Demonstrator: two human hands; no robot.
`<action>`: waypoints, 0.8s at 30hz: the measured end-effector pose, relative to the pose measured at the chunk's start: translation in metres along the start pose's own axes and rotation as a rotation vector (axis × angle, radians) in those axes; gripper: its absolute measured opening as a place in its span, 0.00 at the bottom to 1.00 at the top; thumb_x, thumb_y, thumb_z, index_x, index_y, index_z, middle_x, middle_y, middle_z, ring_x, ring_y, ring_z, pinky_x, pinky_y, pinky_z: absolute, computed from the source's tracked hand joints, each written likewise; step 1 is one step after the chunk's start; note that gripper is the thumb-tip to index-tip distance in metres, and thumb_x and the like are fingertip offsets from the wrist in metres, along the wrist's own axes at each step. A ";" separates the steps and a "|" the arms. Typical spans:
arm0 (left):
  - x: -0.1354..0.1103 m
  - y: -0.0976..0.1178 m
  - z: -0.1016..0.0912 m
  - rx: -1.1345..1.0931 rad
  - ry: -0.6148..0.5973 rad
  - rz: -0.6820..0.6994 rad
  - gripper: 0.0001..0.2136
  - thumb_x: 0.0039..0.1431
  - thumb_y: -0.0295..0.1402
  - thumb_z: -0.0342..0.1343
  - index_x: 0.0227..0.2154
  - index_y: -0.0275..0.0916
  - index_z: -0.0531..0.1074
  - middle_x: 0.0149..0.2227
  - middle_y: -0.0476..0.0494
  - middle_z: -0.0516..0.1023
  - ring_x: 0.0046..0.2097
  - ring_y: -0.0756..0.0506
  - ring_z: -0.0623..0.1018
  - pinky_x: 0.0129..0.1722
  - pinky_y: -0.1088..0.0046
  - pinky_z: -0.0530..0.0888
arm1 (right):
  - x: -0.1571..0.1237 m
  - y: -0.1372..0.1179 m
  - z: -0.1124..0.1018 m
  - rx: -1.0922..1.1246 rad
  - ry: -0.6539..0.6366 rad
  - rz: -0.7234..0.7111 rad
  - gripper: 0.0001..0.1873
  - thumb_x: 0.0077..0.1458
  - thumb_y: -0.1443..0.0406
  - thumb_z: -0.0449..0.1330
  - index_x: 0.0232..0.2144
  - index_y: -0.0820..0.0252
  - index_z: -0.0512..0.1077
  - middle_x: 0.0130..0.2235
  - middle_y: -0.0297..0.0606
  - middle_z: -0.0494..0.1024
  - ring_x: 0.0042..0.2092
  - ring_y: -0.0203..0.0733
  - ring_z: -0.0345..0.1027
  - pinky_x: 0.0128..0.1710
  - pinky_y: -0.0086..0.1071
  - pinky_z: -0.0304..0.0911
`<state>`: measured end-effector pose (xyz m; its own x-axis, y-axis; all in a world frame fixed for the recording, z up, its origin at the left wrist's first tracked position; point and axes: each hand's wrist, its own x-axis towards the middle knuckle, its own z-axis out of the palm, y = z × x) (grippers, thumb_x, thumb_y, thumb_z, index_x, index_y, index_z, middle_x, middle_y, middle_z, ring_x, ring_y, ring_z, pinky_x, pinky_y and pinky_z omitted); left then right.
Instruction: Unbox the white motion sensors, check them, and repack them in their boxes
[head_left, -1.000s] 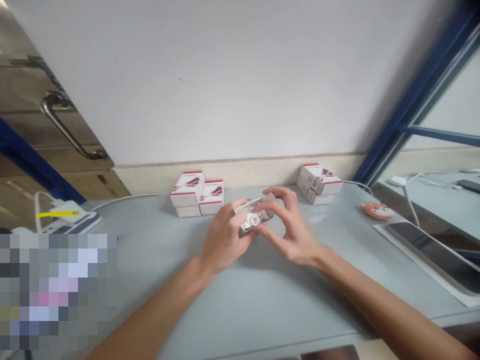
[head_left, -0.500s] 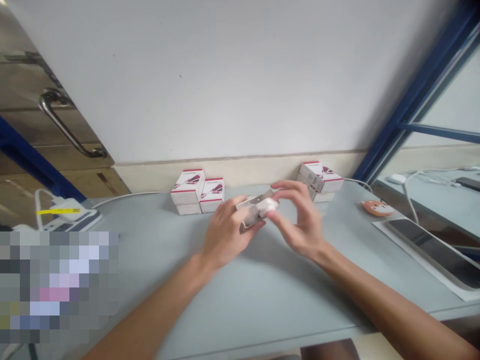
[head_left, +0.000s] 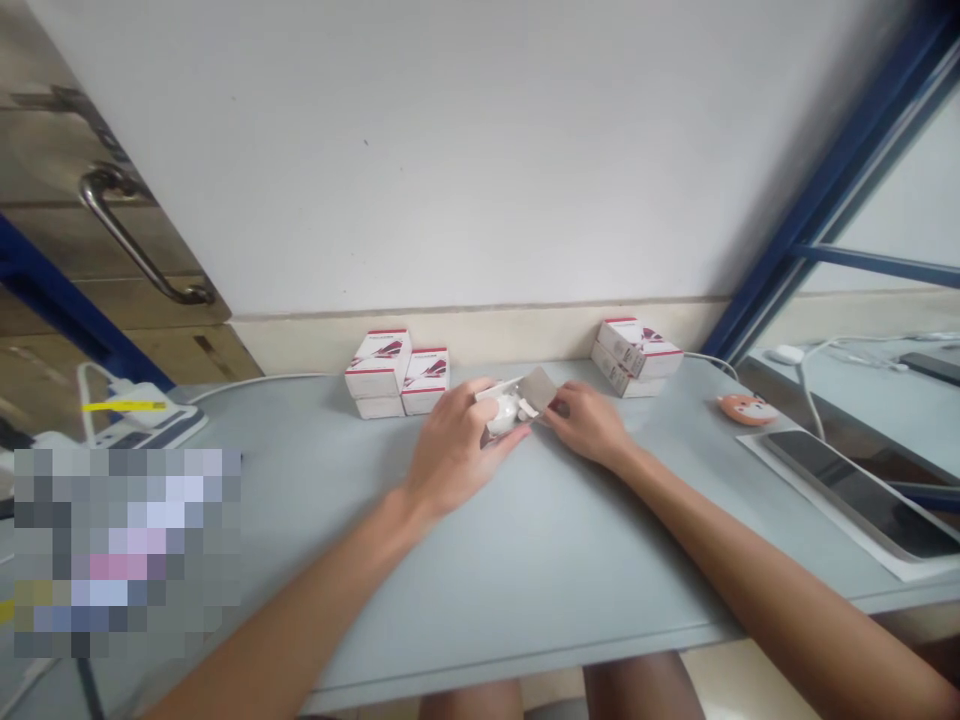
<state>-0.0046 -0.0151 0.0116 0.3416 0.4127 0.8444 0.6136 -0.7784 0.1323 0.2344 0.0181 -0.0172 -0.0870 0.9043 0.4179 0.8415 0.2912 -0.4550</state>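
My left hand [head_left: 454, 435] is wrapped round a small open cardboard box [head_left: 495, 388], held tilted above the table. Inside the box lie white rounded items [head_left: 506, 412], too blurred to name. At its right end a greyish flap [head_left: 538, 388] stands folded out. My right hand [head_left: 589, 425] is closed at the edge of that flap, thumb and fingers pinched together there.
White-and-red boxes stand by the wall at left [head_left: 379, 365] and right [head_left: 645, 355]. An orange animal-faced object [head_left: 746, 408] and a dark phone-like slab [head_left: 862, 490] lie at right. A power strip [head_left: 150, 425] sits at left on the grey table [head_left: 480, 590].
My right hand has shifted from the white item at the box's mouth down to the flap. The white item now sits deeper in the box. My left hand keeps its hold.
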 end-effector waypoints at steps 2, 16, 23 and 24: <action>0.001 0.000 -0.001 0.055 0.031 0.065 0.17 0.62 0.36 0.69 0.47 0.45 0.67 0.51 0.41 0.78 0.49 0.42 0.83 0.43 0.63 0.81 | 0.000 0.000 0.000 -0.002 0.011 0.005 0.14 0.64 0.54 0.61 0.36 0.57 0.80 0.38 0.43 0.81 0.41 0.50 0.75 0.41 0.38 0.65; 0.003 -0.001 -0.003 0.248 0.045 0.196 0.18 0.62 0.26 0.64 0.48 0.47 0.62 0.50 0.40 0.75 0.46 0.42 0.79 0.46 0.64 0.79 | -0.021 -0.049 -0.037 -0.083 0.194 -0.763 0.15 0.65 0.62 0.62 0.52 0.52 0.78 0.47 0.45 0.76 0.43 0.50 0.67 0.45 0.47 0.68; 0.006 -0.005 -0.003 0.214 0.043 0.156 0.22 0.59 0.26 0.67 0.49 0.47 0.62 0.50 0.41 0.74 0.45 0.42 0.80 0.45 0.64 0.78 | -0.016 -0.046 -0.034 -0.228 0.314 -0.719 0.11 0.70 0.58 0.61 0.51 0.51 0.78 0.47 0.43 0.78 0.42 0.45 0.72 0.43 0.40 0.69; 0.006 -0.005 -0.003 0.213 0.047 0.158 0.22 0.59 0.26 0.67 0.49 0.47 0.62 0.49 0.41 0.74 0.45 0.42 0.81 0.45 0.64 0.78 | -0.017 -0.047 -0.034 -0.230 0.319 -0.704 0.11 0.71 0.58 0.60 0.51 0.51 0.78 0.46 0.43 0.78 0.40 0.44 0.73 0.42 0.38 0.69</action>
<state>-0.0081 -0.0100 0.0173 0.4147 0.2681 0.8696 0.6930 -0.7124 -0.1109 0.2144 -0.0214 0.0244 -0.5108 0.3894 0.7665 0.7374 0.6568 0.1578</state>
